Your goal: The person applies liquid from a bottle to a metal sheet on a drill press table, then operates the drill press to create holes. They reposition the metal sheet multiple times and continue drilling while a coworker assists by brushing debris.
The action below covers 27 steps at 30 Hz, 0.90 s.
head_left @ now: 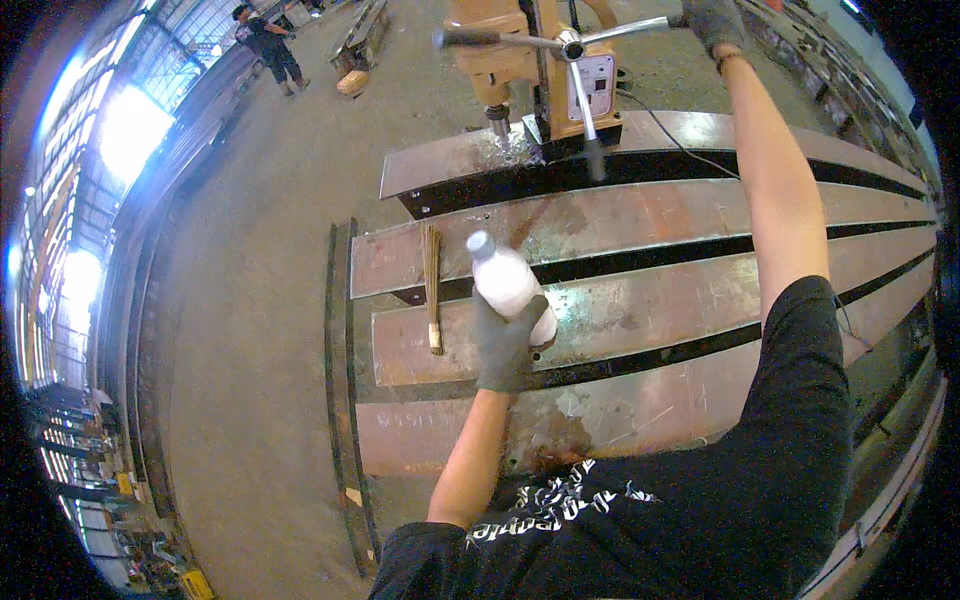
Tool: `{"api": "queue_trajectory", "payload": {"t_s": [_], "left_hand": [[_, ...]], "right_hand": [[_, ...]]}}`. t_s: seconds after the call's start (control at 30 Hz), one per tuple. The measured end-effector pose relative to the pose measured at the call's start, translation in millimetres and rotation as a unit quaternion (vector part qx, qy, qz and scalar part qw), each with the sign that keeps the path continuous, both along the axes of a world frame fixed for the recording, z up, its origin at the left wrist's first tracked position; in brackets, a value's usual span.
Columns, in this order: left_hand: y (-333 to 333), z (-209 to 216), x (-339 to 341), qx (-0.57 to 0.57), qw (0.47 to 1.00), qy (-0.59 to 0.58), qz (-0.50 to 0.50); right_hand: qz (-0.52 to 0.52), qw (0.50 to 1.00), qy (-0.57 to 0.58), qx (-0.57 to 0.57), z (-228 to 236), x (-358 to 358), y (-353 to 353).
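Observation:
My left hand, in a grey glove, is wrapped round a white plastic bottle with a greyish cap, tilted above the steel beams. At the upper right, my right hand, also gloved, is closed round the end of a feed lever on a tan magnetic drill. The drill stands on the farthest steel beam. Its bit points down at the beam's top, with bright metal shavings around it. Part of the right hand is cut off by the picture's edge.
Several rust-brown beams lie side by side with dark gaps between. A long thin brown bundle of rods lies across two of them. A cable trails from the drill. A narrow steel rail runs at their left ends. Another person stands far left.

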<state>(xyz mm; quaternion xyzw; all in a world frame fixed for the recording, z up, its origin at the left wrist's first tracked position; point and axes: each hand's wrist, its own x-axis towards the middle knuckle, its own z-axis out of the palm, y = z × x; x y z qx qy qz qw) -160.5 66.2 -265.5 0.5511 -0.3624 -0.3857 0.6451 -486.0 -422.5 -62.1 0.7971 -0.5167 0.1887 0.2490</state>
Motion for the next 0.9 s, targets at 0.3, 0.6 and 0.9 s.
{"api": "queue_trajectory", "payload": {"t_s": [0.3, 0.6, 0.9], "left_hand": [[10.2, 9.0, -8.0, 0.060, 0.991, -0.095, -0.069], [17.8, 6.6, -3.0, 0.139, 0.958, -0.152, -0.200], [9.6, -12.1, -18.1, 0.071, 0.986, -0.064, -0.137]], "right_hand": [[0.061, 0.868, -0.238, 0.432, -96.2, 45.3, 67.4], [0.186, 0.693, -0.315, 0.622, -85.6, 63.1, 27.9], [0.219, 0.781, -0.397, 0.429, -130.4, 108.8, 58.5]]}}
